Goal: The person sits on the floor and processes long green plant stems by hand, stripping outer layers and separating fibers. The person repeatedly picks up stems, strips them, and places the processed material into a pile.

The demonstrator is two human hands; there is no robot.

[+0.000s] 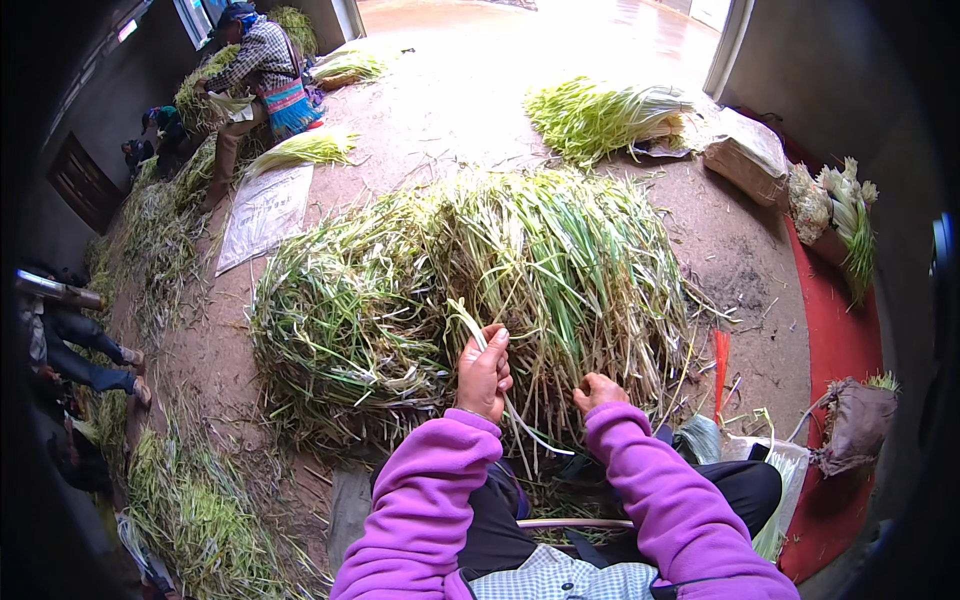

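My left hand (484,375) is closed around a few thin white stalks (474,324) with pale green tips. Their lower ends hang below the fist, towards my knees. My right hand (600,391) is at the front of a large heap of long green leafy stalks (562,255), its fingers curled inward. Whether it grips a stalk there is hidden. The right part of the heap lies combed in one direction, while the left part (352,322) is a tangle of leaves and dry strands. The heap rises directly before my legs.
Pale bundles of stalks (600,116) lie beyond the heap, beside a wrapped block (746,156). A white sack (266,210) is spread on the floor at left. Further off, a person (259,75) bends over more stalks. Red matting (840,337) runs along the right wall.
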